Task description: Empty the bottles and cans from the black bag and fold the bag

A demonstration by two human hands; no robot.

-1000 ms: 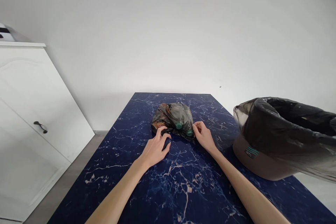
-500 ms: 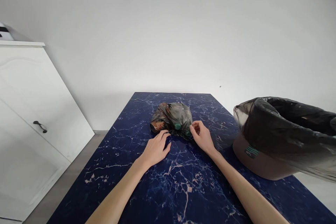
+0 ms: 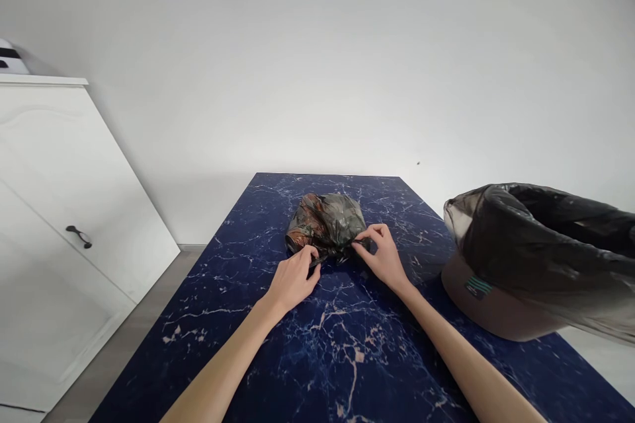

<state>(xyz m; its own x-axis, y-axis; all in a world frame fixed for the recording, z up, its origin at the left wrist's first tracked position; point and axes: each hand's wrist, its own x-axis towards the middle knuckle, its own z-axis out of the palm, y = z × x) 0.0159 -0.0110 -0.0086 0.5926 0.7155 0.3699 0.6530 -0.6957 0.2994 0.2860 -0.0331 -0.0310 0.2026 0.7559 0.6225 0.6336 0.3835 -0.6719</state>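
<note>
A thin, dark, see-through trash bag lies bunched up on the blue marbled table. Something brownish-orange shows through its left part; what the contents are I cannot make out. My left hand pinches a twisted end of the bag at its near left side, thumb and fingers closed on the plastic. On the near right side, my right hand grips another gathered edge between thumb and fingertips. The plastic is drawn together between both hands.
At the right of the table stands a brownish-grey bin, with a black liner folded over its rim and hanging down outside. A white cabinet with a dark handle is at the left. Behind the table rises a pale wall.
My left hand's fingers have closed on the bag's end. My right hand has moved slightly in and pinched the plastic. The green spots seen on the bag are no longer visible.
</note>
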